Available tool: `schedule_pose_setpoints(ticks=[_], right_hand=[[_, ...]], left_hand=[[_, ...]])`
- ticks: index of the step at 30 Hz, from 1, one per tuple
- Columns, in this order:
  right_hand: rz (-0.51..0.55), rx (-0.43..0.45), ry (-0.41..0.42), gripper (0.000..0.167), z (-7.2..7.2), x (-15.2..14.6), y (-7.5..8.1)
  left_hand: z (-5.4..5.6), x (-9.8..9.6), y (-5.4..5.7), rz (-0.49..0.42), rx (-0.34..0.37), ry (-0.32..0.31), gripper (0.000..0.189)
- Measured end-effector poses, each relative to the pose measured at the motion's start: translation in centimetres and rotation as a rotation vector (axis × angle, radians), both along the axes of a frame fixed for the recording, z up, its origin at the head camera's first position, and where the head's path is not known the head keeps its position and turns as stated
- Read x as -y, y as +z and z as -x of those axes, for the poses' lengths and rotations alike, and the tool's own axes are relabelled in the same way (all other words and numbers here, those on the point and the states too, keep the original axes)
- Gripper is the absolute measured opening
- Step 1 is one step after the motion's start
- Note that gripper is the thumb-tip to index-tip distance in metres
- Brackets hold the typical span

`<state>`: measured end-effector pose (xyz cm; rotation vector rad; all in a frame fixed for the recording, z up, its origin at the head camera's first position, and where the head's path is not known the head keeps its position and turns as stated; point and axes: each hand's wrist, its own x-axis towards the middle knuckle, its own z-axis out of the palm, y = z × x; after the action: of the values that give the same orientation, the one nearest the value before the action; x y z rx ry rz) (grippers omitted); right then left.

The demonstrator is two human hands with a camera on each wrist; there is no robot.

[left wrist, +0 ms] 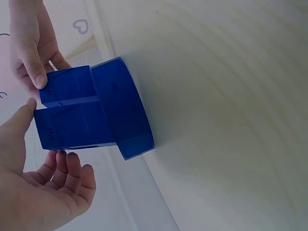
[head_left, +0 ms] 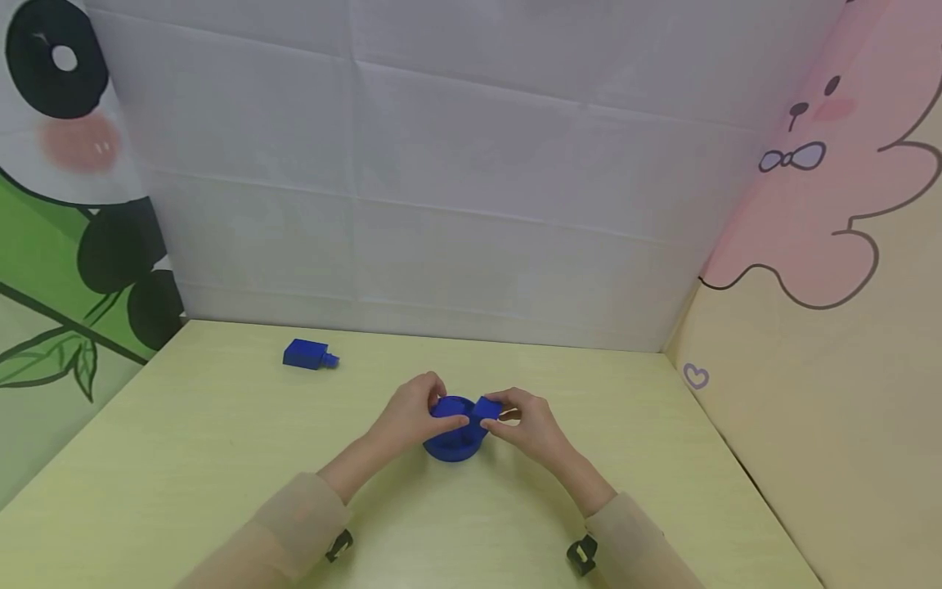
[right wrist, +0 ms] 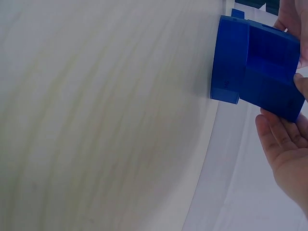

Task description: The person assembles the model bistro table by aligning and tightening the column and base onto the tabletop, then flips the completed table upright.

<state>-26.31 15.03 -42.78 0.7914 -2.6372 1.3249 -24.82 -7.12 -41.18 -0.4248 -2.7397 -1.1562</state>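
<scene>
A round blue plastic base (head_left: 452,452) sits on the table between both hands, with two blue box-shaped blocks standing up from it. My left hand (head_left: 412,415) reaches in from the left and holds one block (left wrist: 79,129) between thumb and fingers, the thumb lying at its top edge. From the right, my right hand (head_left: 536,424) pinches the other block (head_left: 486,409) between thumb and fingertips. In the right wrist view this block (right wrist: 272,89) rises slightly tilted from the base. The blocks' lower ends are hidden by the base wall.
Further back on the left of the table (head_left: 221,442) lies a blue box-shaped piece (head_left: 306,354) with a small stepped end. A white cloth panel (head_left: 471,180) closes off the back, and decorated walls stand on both sides.
</scene>
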Motion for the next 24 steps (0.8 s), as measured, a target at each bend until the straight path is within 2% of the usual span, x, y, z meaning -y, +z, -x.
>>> schedule_pose_setpoints(ticks=[8, 13, 24], right_hand=[[0.017, -0.014, 0.011, 0.035, 0.0, 0.0, 0.0], [0.041, -0.011, 0.020, 0.035, 0.1, -0.1, 0.0], [0.032, -0.014, 0.014, 0.036, 0.2, -0.1, -0.3]], left_hand=[[-0.1, 0.3, 0.0, -0.019, -0.006, -0.052, 0.042], [-0.3, 0.9, 0.4, 0.009, -0.012, -0.121, 0.042], [0.0, 2.9, 0.3, 0.077, -0.074, -0.282, 0.037]])
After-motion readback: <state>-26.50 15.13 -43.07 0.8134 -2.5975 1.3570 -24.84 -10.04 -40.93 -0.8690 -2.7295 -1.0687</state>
